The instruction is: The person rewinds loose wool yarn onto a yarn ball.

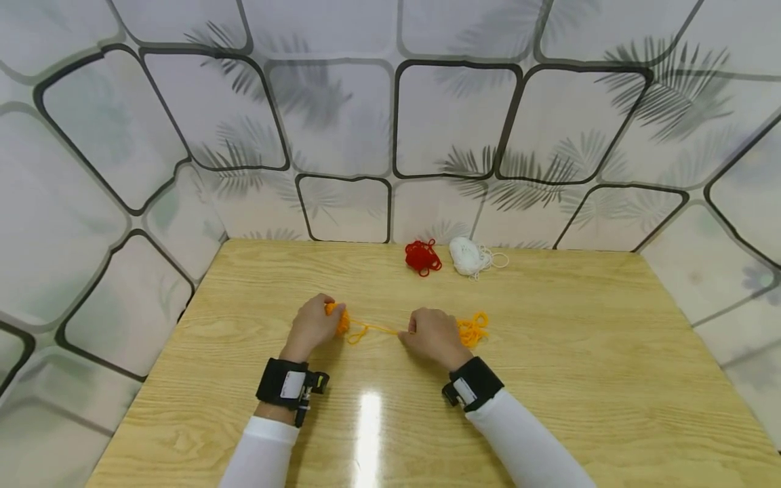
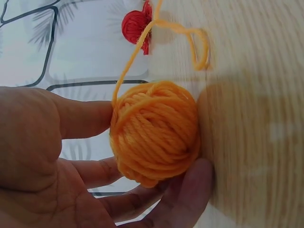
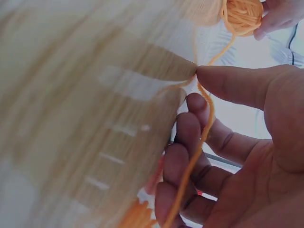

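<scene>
White sleeves point(image 1: 525, 440) reach in from the bottom edge, nearest us, ending above black wrist straps point(image 1: 478, 383) over a pale wood-grain table point(image 1: 598, 366). Ahead of them, we see the left hand point(image 1: 313, 328) grasping an orange yarn ball point(image 2: 154, 133), thumb on one side and fingers curled around the other; whether the ball rests on the wood or sits just above it, we cannot tell. From beside the thumb an orange strand point(image 1: 381, 329) runs rightward, nearly straight, to the right hand point(image 1: 432, 335), so its length lies from side to side between the two hands. Near the ball, a small orange loop point(image 1: 356, 337) dangles off that line. We find the right hand's fingers curled, the strand held at the thumb tip and trailing across them (pinched, or pinned to the wood, we cannot say). A loose orange tangle point(image 1: 473, 329) lies just beyond that hand on its right, so the ball is the left hand's neighbour and the tangle the right's. Farther off, near the table's back edge, red yarn point(image 1: 422, 257) and white yarn point(image 1: 467, 256) sit side by side, before a patterned cloth backdrop point(image 1: 342, 115).
</scene>
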Motion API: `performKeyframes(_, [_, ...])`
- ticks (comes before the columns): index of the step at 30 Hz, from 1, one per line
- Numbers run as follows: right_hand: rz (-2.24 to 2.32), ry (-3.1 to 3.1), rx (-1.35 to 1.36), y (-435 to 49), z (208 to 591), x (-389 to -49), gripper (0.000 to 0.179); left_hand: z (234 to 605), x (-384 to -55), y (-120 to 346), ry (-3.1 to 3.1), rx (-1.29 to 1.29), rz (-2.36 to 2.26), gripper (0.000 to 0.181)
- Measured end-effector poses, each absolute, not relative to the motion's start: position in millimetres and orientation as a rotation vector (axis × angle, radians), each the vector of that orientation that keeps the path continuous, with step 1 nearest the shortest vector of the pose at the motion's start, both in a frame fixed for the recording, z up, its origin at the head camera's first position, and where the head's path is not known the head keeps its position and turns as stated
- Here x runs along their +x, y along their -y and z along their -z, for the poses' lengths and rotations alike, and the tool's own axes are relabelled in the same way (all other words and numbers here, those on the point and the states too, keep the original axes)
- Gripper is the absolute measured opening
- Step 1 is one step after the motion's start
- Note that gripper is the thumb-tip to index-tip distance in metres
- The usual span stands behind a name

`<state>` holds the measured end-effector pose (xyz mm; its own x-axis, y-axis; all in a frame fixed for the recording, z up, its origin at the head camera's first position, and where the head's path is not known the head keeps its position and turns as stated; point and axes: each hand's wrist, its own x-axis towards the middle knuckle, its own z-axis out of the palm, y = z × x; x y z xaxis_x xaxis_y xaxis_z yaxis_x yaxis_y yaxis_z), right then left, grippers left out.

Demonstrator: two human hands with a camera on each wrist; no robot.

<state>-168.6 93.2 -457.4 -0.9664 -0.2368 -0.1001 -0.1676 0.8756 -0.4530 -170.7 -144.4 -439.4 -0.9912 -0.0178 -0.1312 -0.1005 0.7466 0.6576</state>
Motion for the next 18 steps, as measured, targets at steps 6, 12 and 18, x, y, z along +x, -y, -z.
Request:
performKeyframes(6, [0.748, -2.930, -0.373, -97.5, 444.8, -164.5, 0.022, 436.9, -169.4, 141.9, -2.832, -0.103, -1.051, 0.050])
performKeyframes(12, [0.901, -2.995, -0.355, -120.5, 420.4, -160.6, 0.026, 427.4, -161.0, 133.6, -2.972, -0.080, -0.950, 0.055])
performKeyframes(18, [0.787, -3.087, -0.477, -144.5, 413.9, -161.0, 0.027, 413.7, -148.6, 99.3, -3.355, 0.370, -0.675, 0.043])
